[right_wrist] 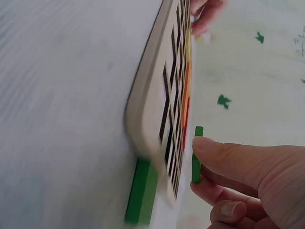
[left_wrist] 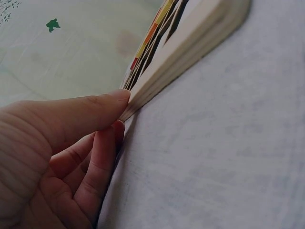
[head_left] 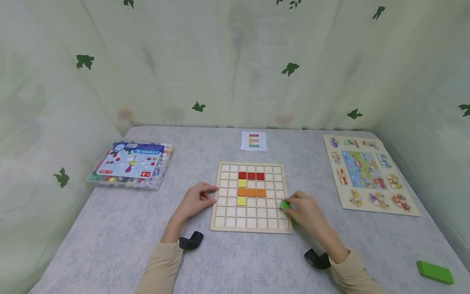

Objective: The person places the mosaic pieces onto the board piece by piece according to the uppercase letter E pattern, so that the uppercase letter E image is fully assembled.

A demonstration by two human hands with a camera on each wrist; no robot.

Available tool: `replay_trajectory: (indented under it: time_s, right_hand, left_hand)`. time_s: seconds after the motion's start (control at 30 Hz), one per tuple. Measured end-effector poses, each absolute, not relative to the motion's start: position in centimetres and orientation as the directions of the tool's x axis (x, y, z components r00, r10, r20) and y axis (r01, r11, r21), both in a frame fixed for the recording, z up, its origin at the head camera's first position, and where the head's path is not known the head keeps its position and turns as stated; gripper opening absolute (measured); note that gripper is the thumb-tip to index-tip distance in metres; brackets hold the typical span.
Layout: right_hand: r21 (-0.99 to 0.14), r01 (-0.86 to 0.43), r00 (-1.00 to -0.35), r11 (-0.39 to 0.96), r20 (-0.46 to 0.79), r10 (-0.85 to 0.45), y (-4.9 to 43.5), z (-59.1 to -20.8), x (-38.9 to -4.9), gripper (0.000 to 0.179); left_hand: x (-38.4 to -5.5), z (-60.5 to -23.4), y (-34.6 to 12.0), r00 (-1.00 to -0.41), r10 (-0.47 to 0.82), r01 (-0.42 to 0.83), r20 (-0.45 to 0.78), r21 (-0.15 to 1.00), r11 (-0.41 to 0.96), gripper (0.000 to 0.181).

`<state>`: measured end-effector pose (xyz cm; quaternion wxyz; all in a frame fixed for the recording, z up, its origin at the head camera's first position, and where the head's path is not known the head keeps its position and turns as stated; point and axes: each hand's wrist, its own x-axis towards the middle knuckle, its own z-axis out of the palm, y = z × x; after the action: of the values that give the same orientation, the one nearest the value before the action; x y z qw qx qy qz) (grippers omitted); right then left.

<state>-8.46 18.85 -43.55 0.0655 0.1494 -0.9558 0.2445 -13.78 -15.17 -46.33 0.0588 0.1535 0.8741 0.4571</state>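
Note:
A wooden grid board (head_left: pixel 226 222) lies on the table, with red tiles (head_left: pixel 251 176), orange tiles (head_left: pixel 251 192) and two yellow tiles (head_left: pixel 241 201) in its squares. At its left edge my left hand (head_left: pixel 194 201) rests with thumb and forefinger against the frame; the other fingers curl loosely below. My right hand (head_left: pixel 308 212) pinches a small green square tile (right_wrist: pixel 197 164) between thumb and fingers, raised over the board's right edge. Beneath that hand, a green block (right_wrist: pixel 141 193) lies beside the board, mostly hidden in the head view.
Behind the board lies a pattern card (head_left: pixel 254 141) with coloured squares. A clear plastic box of beads (head_left: pixel 128 165) stands at the left, and a wooden picture puzzle (head_left: pixel 371 175) lies at the right. Another green block (head_left: pixel 435 272) is near the front right.

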Motion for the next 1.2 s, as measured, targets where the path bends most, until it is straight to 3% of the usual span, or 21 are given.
replay_trajectory:
  time_s: [0.47, 0.7, 1.2]
  right_hand:
    - [-0.429, -0.461, -0.887, 0.777, 0.216, -0.407, 13.0, -43.7, -8.7, 0.024]
    - [-0.444, -0.486, -0.87, 0.753, 0.164, -0.465, 10.6, -43.7, -8.8, 0.023]
    - [-0.42, -0.502, -0.862, 0.756, 0.169, -0.478, 9.4, -44.2, -8.9, 0.022]
  left_hand:
    - [-13.9, -46.3, -15.1, -0.949, 0.315, 0.208, 0.032, 0.813, 0.544, 0.035]
    - [-13.9, -46.3, -15.1, -0.95, 0.311, 0.207, 0.031, 0.806, 0.554, 0.035]
    - [-13.8, -46.1, -15.0, -0.952, 0.305, 0.196, 0.026, 0.818, 0.541, 0.034]
